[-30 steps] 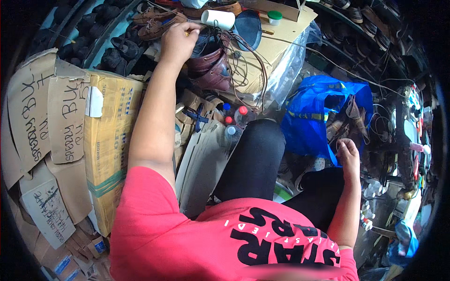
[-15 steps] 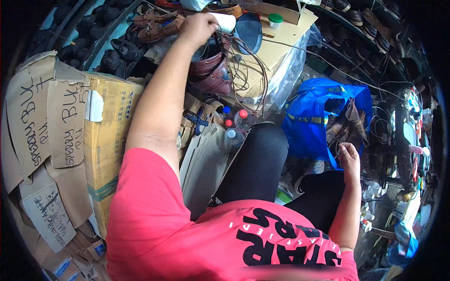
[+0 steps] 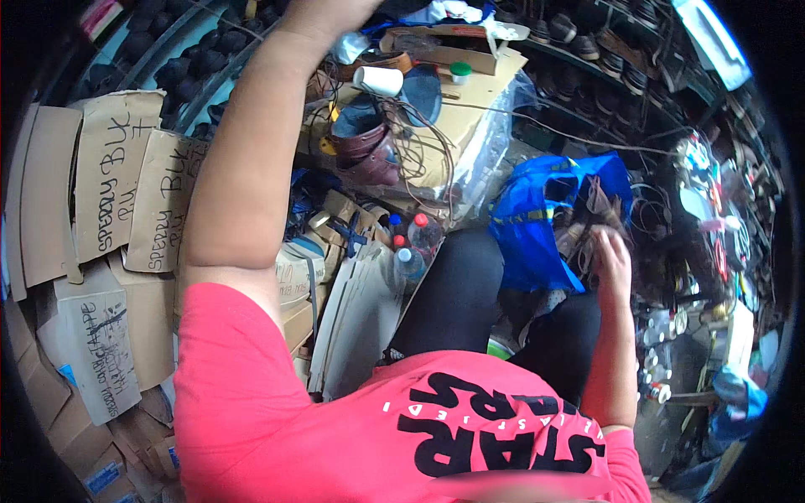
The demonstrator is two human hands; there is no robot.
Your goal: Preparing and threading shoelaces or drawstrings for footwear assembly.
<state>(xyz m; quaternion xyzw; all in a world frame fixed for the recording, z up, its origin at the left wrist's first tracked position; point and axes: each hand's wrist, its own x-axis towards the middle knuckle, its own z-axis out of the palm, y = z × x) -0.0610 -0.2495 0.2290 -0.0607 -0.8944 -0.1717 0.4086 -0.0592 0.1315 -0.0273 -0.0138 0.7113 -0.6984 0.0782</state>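
Observation:
My left arm reaches far forward. My left hand (image 3: 331,15) is cut off by the upper edge, so its fingers are out of sight. Below it a white cup (image 3: 379,81) lies tipped on its side beside a maroon leather shoe (image 3: 369,155) and a dark blue sole-shaped piece (image 3: 423,94). Thin brown cords (image 3: 419,151) trail in loops from there over the cardboard-topped surface (image 3: 480,132). My right hand (image 3: 613,264) is raised at the near right side of a blue bag (image 3: 530,210) with brown pieces inside. Its fingers are bunched together; whatever they hold cannot be made out.
Bottles with red and blue caps (image 3: 422,230) stand by my left knee. Cardboard boxes (image 3: 105,184) are stacked at the left. Shelves of shoes (image 3: 608,63) run along the back right. Cluttered supplies (image 3: 671,331) fill the right side. A small green-lidded tub (image 3: 460,72) sits farther back.
My left hand has moved forward, away from the cup and cords, to the upper edge. My right hand has risen slightly beside the blue bag. The view has shifted.

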